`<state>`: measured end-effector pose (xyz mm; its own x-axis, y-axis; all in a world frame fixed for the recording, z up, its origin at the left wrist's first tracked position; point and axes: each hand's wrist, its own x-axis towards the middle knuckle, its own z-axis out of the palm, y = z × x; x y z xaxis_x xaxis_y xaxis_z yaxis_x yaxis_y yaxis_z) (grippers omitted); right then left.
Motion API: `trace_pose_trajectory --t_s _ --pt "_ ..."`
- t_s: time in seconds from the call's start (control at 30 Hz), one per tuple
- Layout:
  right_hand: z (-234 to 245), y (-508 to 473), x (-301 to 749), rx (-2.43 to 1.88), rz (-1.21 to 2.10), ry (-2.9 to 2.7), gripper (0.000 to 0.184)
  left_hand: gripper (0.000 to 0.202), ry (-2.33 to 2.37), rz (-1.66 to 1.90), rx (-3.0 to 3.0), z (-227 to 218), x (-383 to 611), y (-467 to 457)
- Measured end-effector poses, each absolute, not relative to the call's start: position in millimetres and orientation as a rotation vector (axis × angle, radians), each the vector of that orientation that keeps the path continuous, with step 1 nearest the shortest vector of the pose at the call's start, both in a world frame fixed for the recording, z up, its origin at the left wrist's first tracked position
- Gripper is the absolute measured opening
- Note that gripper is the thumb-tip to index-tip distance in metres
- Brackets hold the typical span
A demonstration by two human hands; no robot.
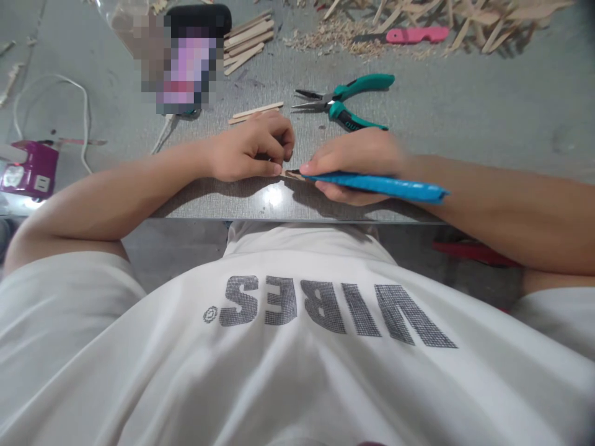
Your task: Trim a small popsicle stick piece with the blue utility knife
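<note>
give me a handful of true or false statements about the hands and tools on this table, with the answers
1. The right hand holds a blue-handled tool. True.
2. The left hand holds the pliers. False: the pliers lie on the table beyond both hands, untouched, and the left hand presses down on a wooden stick.
3. The pliers have red handles. False: their handles are teal green.
4. More flat wooden sticks lie in a pile at the far side of the table. True.
5. The tip of the blue-handled tool meets the wooden stick between the two hands. True.
</note>
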<state>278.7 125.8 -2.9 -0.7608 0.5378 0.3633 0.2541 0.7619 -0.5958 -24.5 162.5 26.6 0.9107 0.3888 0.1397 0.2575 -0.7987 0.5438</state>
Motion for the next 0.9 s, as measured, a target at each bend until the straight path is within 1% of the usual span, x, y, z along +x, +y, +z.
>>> trace_pose_trajectory --t_s 0.1,0.17,0.27,0.4,0.47,0.57,0.7,0.9 --pt "-2.8 123.7 283.0 -0.378 0.532 -2.335 0.036 0.03 0.486 0.315 2.519 28.0 -23.3 163.3" --pt "-2.3 119.4 285.5 -0.353 0.478 -2.175 0.031 0.03 0.5 0.314 2.494 29.2 -24.0 164.0" --pt "-1.7 118.5 289.3 -0.376 0.41 -2.114 0.031 0.03 0.534 0.313 2.468 30.0 -25.8 164.3" --pt "0.8 128.4 291.6 -0.399 0.232 -2.282 0.037 0.028 0.523 0.318 2.493 29.2 -27.4 163.8" --pt "2.2 131.9 291.0 -0.406 0.218 -2.344 0.036 0.026 0.547 0.332 2.472 29.0 -27.4 163.6" --pt "3.0 132.2 289.8 -0.32 0.216 -2.344 0.033 0.028 0.545 0.317 2.471 30.5 -27.2 163.3" --pt "5.6 128.2 289.5 -0.215 0.188 -2.351 0.037 0.031 0.507 0.304 2.523 32.6 -26.4 159.8" --pt "19.9 122.8 286.1 -0.148 0.105 -2.382 0.024 0.031 0.538 0.392 2.536 27.6 -25.0 142.4"
